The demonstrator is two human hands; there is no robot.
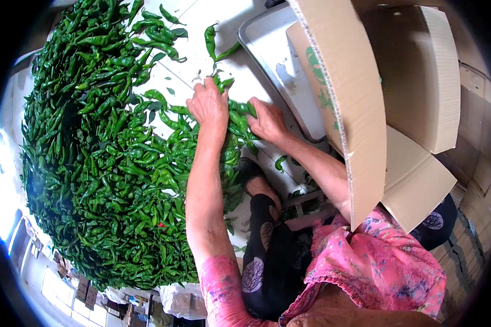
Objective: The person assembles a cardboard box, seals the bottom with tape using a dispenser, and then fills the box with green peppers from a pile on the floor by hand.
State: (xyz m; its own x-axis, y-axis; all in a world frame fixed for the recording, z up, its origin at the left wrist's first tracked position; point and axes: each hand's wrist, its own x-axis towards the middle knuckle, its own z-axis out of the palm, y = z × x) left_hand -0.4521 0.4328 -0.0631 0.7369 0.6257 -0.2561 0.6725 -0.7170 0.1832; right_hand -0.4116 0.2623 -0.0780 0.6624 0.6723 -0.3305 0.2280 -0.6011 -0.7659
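Long green peppers (pixel 127 167) lie in a large heap on the left, thinning to a loose spread on the white tiled floor (pixel 192 69). At the heap's edge, my left hand (pixel 208 102) reaches down among several peppers. Its fingertips are mostly hidden, so I cannot tell whether it holds any. Close by on the right, my right hand (pixel 268 118) has its fingers curled against a small bunch of green peppers (pixel 239 116). Two more peppers (pixel 210 41) lie beyond my hands.
An open cardboard box (pixel 360 102) with raised flaps stands at the right, beside my right forearm. Partly behind it is a metal-rimmed tray (pixel 270 81). My shod foot (pixel 251 169) rests near the heap. One loose pepper (pixel 281 163) and scattered leaves lie on the floor.
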